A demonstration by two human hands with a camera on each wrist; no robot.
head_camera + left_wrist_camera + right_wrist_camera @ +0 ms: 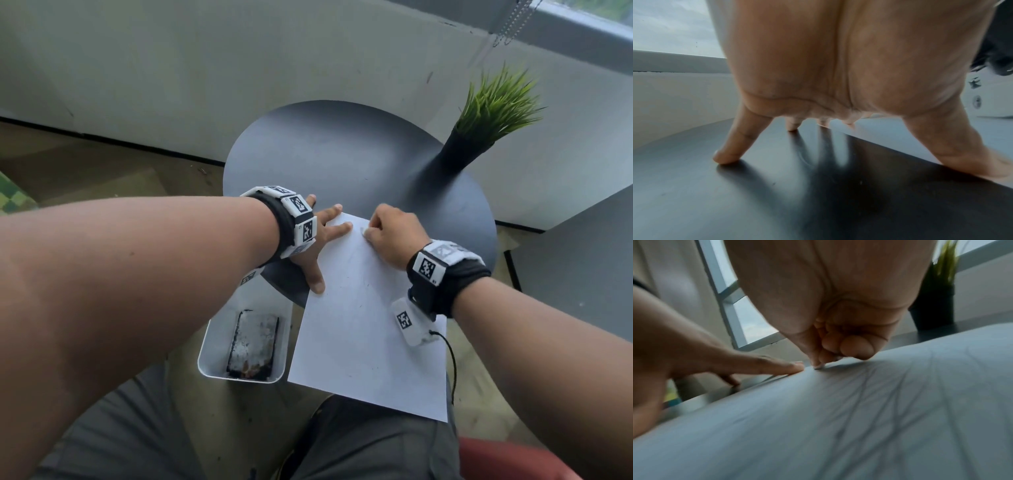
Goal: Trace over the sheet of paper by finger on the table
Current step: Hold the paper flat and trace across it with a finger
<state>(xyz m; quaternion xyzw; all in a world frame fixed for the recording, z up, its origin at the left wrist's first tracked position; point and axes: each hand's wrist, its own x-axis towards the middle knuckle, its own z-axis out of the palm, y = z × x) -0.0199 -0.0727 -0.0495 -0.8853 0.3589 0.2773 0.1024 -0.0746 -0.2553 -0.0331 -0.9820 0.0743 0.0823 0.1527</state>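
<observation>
A white sheet of paper (363,335) lies on the round dark table (342,154), its near half hanging over the table's edge above my lap. My left hand (325,246) is spread flat at the sheet's far left corner. Its fingers are straight, some fingertips on the paper and the rest on the table (735,194). My right hand (390,233) sits near the sheet's far corner with its fingers curled in. One fingertip (819,366) touches the paper (859,418), close to a left fingertip (793,368). It holds nothing.
A black vase with green grass (459,150) stands at the table's far right. Below the table's left edge sits a white bin (209,342) with a dark flat object inside. A grey wall runs behind, and a red seat (513,459) shows at bottom right.
</observation>
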